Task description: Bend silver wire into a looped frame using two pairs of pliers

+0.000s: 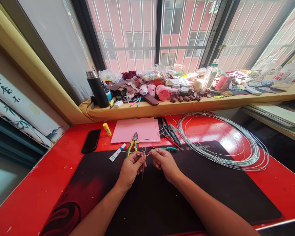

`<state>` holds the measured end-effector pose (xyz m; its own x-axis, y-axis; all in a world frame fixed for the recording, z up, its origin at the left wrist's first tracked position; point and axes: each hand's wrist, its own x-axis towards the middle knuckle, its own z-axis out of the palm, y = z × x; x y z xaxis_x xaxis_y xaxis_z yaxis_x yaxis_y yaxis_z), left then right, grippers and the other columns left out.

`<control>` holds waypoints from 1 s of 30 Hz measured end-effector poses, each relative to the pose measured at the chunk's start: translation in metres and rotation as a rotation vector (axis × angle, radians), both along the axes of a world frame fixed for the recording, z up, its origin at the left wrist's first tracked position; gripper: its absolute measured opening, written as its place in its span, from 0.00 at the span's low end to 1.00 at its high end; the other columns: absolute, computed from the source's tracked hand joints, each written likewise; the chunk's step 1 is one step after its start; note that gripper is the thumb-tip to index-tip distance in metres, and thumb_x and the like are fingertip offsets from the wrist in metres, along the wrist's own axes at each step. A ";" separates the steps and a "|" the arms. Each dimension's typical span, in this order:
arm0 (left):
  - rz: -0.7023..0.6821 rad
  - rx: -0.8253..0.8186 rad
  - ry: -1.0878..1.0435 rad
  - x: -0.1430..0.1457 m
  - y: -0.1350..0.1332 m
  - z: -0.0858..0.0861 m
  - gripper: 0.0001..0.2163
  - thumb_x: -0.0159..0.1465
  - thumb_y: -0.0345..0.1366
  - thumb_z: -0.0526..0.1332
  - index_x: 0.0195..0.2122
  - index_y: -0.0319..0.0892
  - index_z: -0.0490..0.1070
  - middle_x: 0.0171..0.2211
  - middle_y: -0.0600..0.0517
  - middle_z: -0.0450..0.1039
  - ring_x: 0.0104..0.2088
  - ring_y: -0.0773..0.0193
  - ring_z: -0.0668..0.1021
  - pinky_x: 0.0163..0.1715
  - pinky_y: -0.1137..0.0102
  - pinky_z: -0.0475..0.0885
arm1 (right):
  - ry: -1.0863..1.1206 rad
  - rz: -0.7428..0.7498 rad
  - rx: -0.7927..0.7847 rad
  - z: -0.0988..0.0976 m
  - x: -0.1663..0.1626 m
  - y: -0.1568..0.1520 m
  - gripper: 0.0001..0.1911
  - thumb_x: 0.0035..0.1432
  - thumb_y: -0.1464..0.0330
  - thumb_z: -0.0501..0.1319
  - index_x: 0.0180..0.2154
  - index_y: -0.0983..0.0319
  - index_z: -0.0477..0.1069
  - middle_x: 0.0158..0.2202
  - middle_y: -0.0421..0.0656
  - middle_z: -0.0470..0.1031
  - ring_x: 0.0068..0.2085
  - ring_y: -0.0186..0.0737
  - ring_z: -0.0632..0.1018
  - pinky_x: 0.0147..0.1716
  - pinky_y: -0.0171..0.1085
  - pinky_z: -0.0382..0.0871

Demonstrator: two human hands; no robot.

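Both hands work over a black desk mat (162,203) on a red table (51,177). My left hand (131,167) pinches a thin piece of silver wire (144,151) that is bent into a small loop between the hands. My right hand (163,160) pinches the same wire from the right side. Wire ends stick out to the left and right, and one strand hangs down between the hands. Just beyond the hands lie green-and-yellow-handled pliers (133,144).
A large coil of silver wire (223,141) lies to the right. Behind the hands are a pink sheet (137,129), scissors (168,132), a small white tube (117,152), a yellow glue stick (107,129) and a black phone (91,141). The windowsill (162,108) is crowded with craft supplies and a black flask (97,89).
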<state>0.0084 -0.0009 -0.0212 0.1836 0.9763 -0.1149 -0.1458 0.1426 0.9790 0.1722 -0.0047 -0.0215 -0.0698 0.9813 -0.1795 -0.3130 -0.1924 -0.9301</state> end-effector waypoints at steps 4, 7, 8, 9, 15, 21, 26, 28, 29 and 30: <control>0.001 0.010 0.012 0.000 0.000 0.001 0.20 0.55 0.52 0.72 0.37 0.41 0.73 0.21 0.56 0.74 0.17 0.71 0.68 0.16 0.76 0.57 | 0.005 0.008 0.005 -0.001 0.000 0.000 0.22 0.52 0.50 0.71 0.33 0.62 0.74 0.15 0.29 0.54 0.17 0.29 0.58 0.19 0.32 0.43; -0.001 0.019 0.022 -0.001 0.000 0.001 0.20 0.55 0.51 0.72 0.37 0.41 0.72 0.21 0.56 0.74 0.17 0.71 0.68 0.16 0.76 0.58 | 0.007 0.013 0.004 -0.002 0.000 0.000 0.22 0.53 0.50 0.70 0.33 0.63 0.73 0.15 0.29 0.53 0.17 0.28 0.58 0.19 0.33 0.43; -0.004 0.022 0.024 -0.001 0.000 0.000 0.20 0.56 0.51 0.72 0.37 0.41 0.72 0.21 0.56 0.73 0.17 0.71 0.68 0.16 0.76 0.58 | 0.007 0.013 0.006 -0.001 0.000 0.000 0.22 0.53 0.50 0.70 0.33 0.63 0.73 0.15 0.29 0.53 0.17 0.28 0.58 0.19 0.33 0.43; -0.008 0.025 0.026 -0.001 0.000 0.000 0.19 0.56 0.51 0.72 0.37 0.41 0.72 0.21 0.56 0.73 0.17 0.71 0.68 0.16 0.76 0.58 | 0.008 0.013 0.007 -0.001 0.001 0.000 0.22 0.53 0.50 0.70 0.32 0.62 0.73 0.15 0.29 0.53 0.17 0.28 0.58 0.19 0.33 0.43; -0.018 0.024 0.024 -0.001 0.000 -0.002 0.19 0.58 0.50 0.71 0.38 0.41 0.72 0.21 0.56 0.73 0.17 0.71 0.68 0.15 0.76 0.58 | 0.011 0.024 0.005 -0.001 0.001 0.001 0.23 0.53 0.49 0.70 0.32 0.62 0.72 0.14 0.28 0.53 0.17 0.28 0.57 0.19 0.33 0.43; -0.016 0.005 -0.014 -0.001 -0.001 -0.003 0.18 0.59 0.50 0.71 0.38 0.41 0.71 0.21 0.57 0.73 0.17 0.72 0.68 0.15 0.77 0.58 | 0.018 0.031 0.001 -0.003 0.000 0.001 0.23 0.53 0.50 0.70 0.32 0.63 0.72 0.15 0.28 0.53 0.17 0.28 0.57 0.18 0.32 0.43; -0.011 -0.008 -0.036 -0.001 0.000 -0.004 0.19 0.58 0.50 0.72 0.38 0.41 0.71 0.22 0.57 0.73 0.17 0.72 0.68 0.16 0.77 0.58 | 0.026 0.030 -0.007 -0.004 0.000 0.001 0.22 0.53 0.50 0.70 0.32 0.62 0.72 0.15 0.28 0.52 0.17 0.27 0.57 0.18 0.32 0.43; -0.011 -0.007 -0.032 0.000 0.001 -0.004 0.19 0.57 0.50 0.72 0.38 0.40 0.72 0.22 0.57 0.74 0.17 0.72 0.68 0.15 0.77 0.58 | 0.030 0.025 -0.008 -0.004 0.000 0.001 0.22 0.53 0.50 0.70 0.32 0.62 0.72 0.15 0.28 0.51 0.17 0.27 0.57 0.18 0.32 0.43; -0.011 -0.006 -0.030 0.000 0.001 -0.005 0.19 0.57 0.50 0.72 0.38 0.40 0.72 0.22 0.57 0.74 0.17 0.72 0.68 0.15 0.77 0.58 | 0.033 0.023 -0.009 -0.004 0.000 0.001 0.22 0.53 0.50 0.70 0.32 0.62 0.72 0.15 0.28 0.51 0.17 0.27 0.57 0.18 0.32 0.43; -0.014 -0.005 -0.029 0.000 0.001 -0.005 0.19 0.57 0.50 0.72 0.38 0.40 0.72 0.21 0.57 0.74 0.17 0.72 0.68 0.15 0.77 0.58 | 0.035 0.022 -0.010 -0.004 0.000 0.001 0.22 0.52 0.50 0.70 0.32 0.62 0.72 0.15 0.28 0.51 0.17 0.27 0.57 0.18 0.32 0.43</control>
